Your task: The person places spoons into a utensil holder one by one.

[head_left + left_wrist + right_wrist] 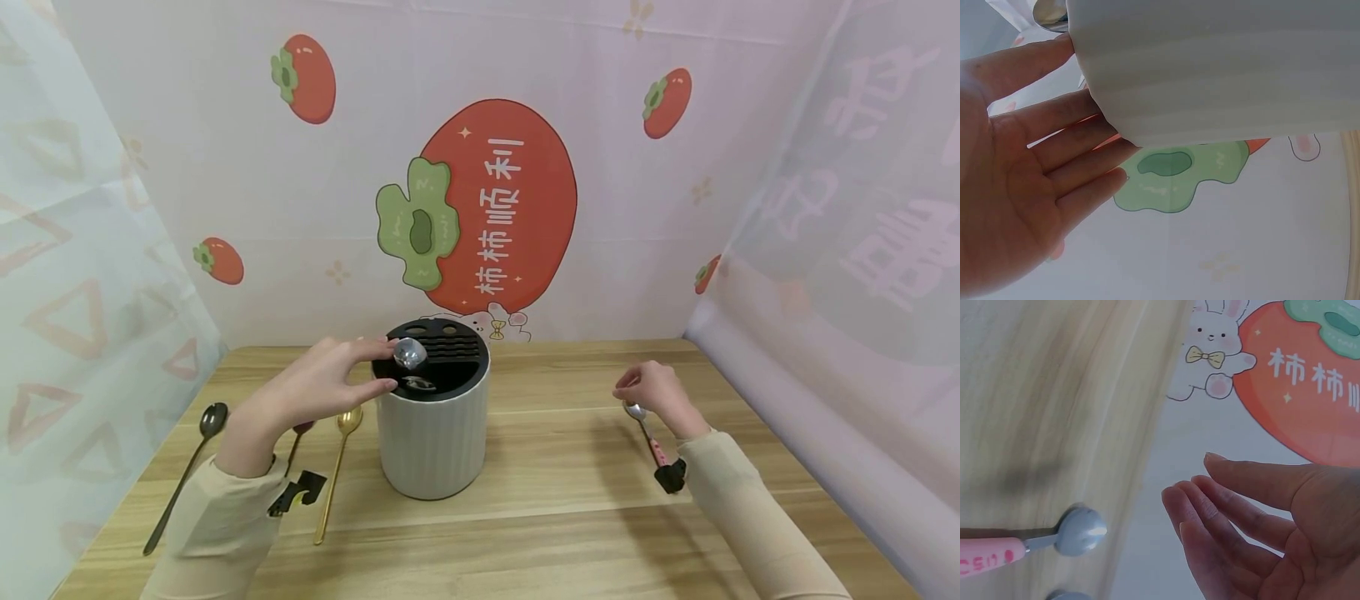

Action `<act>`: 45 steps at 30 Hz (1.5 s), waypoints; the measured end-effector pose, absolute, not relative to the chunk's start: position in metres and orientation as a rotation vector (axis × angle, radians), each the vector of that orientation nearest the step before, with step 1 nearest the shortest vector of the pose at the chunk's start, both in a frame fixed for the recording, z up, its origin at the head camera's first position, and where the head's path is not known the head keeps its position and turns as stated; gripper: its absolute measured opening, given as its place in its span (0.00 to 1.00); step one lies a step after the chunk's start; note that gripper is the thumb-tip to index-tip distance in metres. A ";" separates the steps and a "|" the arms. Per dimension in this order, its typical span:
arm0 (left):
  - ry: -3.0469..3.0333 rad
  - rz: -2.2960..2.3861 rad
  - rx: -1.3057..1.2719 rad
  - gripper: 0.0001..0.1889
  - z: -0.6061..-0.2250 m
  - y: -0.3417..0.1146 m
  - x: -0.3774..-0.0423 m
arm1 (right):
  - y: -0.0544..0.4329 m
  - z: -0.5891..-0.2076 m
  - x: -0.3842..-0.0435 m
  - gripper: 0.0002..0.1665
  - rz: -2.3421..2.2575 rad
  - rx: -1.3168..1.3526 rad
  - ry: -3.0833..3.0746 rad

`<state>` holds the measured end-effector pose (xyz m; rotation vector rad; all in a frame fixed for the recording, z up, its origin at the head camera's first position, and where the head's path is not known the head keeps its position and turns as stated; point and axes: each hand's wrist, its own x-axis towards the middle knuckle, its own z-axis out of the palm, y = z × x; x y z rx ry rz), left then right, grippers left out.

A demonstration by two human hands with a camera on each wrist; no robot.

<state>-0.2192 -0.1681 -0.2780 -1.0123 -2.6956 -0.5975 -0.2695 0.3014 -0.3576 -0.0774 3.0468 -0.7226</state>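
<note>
A white ribbed utensil holder point(432, 442) with a black slotted lid point(442, 350) stands near the back of the table. Two shiny metal utensil ends, one a rounded spoon bowl point(410, 353), show in its large opening. My left hand point(318, 383) reaches to the holder's left rim, fingers and thumb extended; in the left wrist view its fingertips point(1124, 178) meet the pale wall. Over on the right, my right hand point(658, 393) hovers above a spoon with a pink handle point(991, 555), its fingers loosely bent and nothing between them.
Left of the holder lie a gold spoon point(349, 421), a dark purple utensil point(303, 427) partly behind the left wrist, and a black spoon point(213, 419). Another metal utensil tip point(1069, 595) shows at the right wrist view's bottom edge. A printed cloth point(600, 250) stands behind the table.
</note>
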 end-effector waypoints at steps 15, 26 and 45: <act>-2.710 -0.599 -1.004 0.24 -0.279 -0.170 -0.218 | 0.325 -0.381 -0.274 0.14 -0.758 0.086 2.978; -2.720 -0.588 -0.998 0.26 -0.278 -0.170 -0.219 | 0.335 -0.389 -0.272 0.12 -0.676 0.156 2.975; -2.729 -0.600 -0.986 0.25 -0.277 -0.168 -0.218 | 0.343 -0.400 -0.270 0.08 -0.682 0.195 2.904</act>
